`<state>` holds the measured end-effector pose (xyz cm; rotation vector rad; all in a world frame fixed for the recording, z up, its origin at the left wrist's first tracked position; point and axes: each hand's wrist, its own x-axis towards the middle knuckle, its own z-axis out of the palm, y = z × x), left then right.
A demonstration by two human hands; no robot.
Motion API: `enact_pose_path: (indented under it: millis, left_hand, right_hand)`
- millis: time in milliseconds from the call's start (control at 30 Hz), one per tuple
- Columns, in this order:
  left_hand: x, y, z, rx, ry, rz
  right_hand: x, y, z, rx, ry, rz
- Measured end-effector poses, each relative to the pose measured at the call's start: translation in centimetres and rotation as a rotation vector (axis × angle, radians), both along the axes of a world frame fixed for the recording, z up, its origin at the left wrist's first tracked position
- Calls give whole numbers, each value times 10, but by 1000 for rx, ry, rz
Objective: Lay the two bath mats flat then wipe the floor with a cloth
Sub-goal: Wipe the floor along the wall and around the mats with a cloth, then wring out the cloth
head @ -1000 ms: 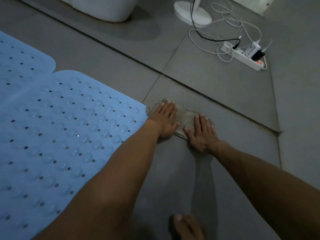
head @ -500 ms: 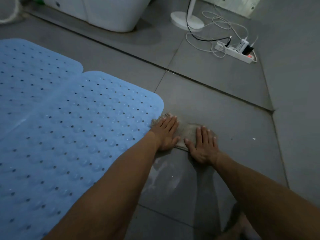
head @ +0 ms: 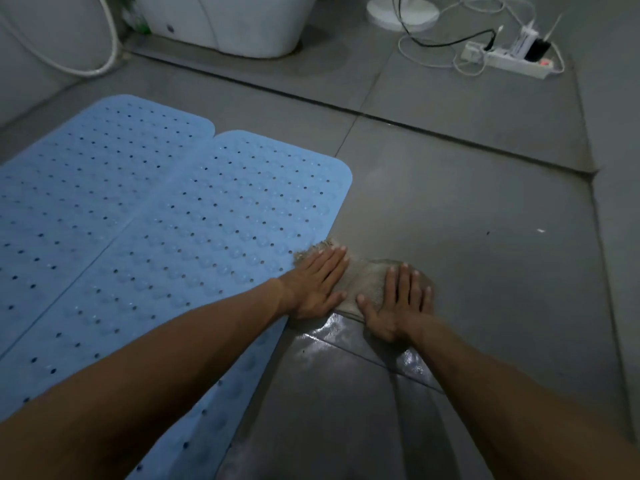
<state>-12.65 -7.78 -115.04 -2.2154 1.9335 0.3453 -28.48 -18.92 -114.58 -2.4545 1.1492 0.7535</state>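
Both bath mats (head: 166, 230) lie flat at left, and left hand (head: 317, 284) and right hand (head: 398, 306), fingers straight, press the cloth (head: 367, 280) mid-wipe, dry floor (head: 485, 209) ahead.

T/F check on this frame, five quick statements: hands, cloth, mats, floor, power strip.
1. Both hands press flat on the cloth. True: the left hand and the right hand lie on it with straight fingers.
2. The two blue bath mats are rolled up. False: they lie flat, side by side.
3. The floor near the wrists looks wet and shiny. True.
4. The power strip sits on a mat. False: it lies on bare tile, far right, with plugs in it.
5. The cloth is far from the mats. False: its frayed corner lies at the nearer mat's edge.
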Motion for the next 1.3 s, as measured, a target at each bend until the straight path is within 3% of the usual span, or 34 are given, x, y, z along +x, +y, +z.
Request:
enact_pose_path:
  millis: [200,300,367,467,600,867,1100,1300]
  left_hand:
    - [-32,53,10,50,-41,81]
    - [-51,74,10,-53,-81,110]
    - [-54,85,8,-156,-108,23]
    - [-50,103,24,-260,-40,-52]
    - [-43,126,41,-111,112,100]
    - [-25,145,63,231,377,556]
    - [11,118,163,350,303,683]
    - [29,103,286,128,316,840]
  right_hand:
    - [2,22,32,72,219,167]
    - [11,47,30,-55,283,224]
    - [20,62,28,-140,328,272]
    - [29,75,40,-137,256,380]
    - [34,91,60,-39,94,498]
    - [63,102,80,156,61,755]
    - [100,73,159,246,-25,803]
    - [113,43,284,272,-121,684]
